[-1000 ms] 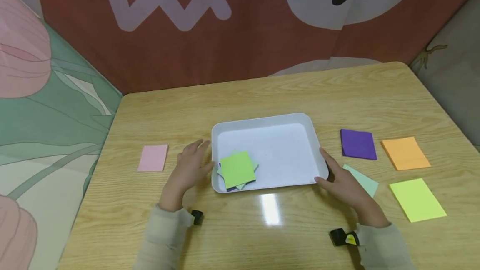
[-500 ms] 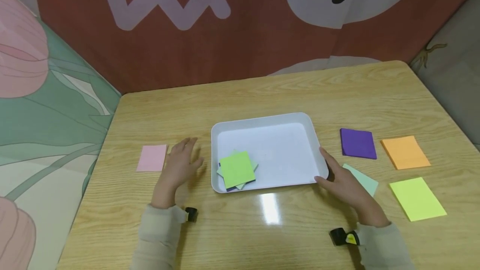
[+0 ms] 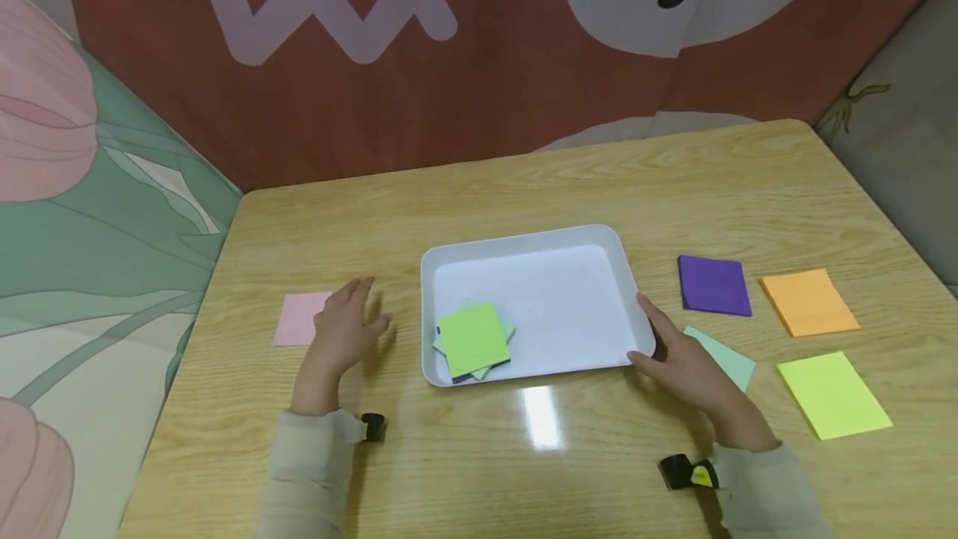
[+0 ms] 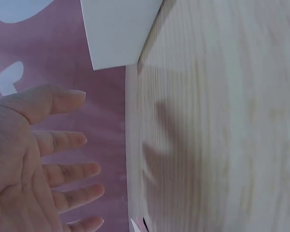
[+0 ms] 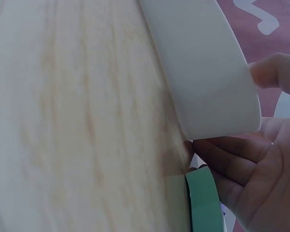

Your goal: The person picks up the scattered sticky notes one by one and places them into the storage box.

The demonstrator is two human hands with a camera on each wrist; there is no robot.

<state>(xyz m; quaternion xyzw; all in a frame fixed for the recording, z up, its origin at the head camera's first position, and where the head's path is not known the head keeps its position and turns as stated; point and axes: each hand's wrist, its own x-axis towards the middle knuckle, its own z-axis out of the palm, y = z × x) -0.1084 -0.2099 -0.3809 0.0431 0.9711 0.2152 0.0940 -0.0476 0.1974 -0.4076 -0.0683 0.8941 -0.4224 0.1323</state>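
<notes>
A white tray lies at the middle of the table, with a small uneven stack of sticky notes, bright green on top, in its front left corner. My right hand holds the tray's front right corner, thumb at the rim and fingers round the outer side, as the right wrist view also shows. Between tray and pink sticky notes, my left hand hovers with fingers spread and nothing in them. It partly covers the pink pad's right edge. In the left wrist view its open palm faces the tray's side.
To the right lie a purple pad, an orange pad, a yellow-green pad and a mint pad, the last partly behind my right hand. A patterned cloth stands along the table's back edge.
My left hand has moved left, away from the tray's left side and over towards the pink sticky notes. My right hand and the tray have stayed put.
</notes>
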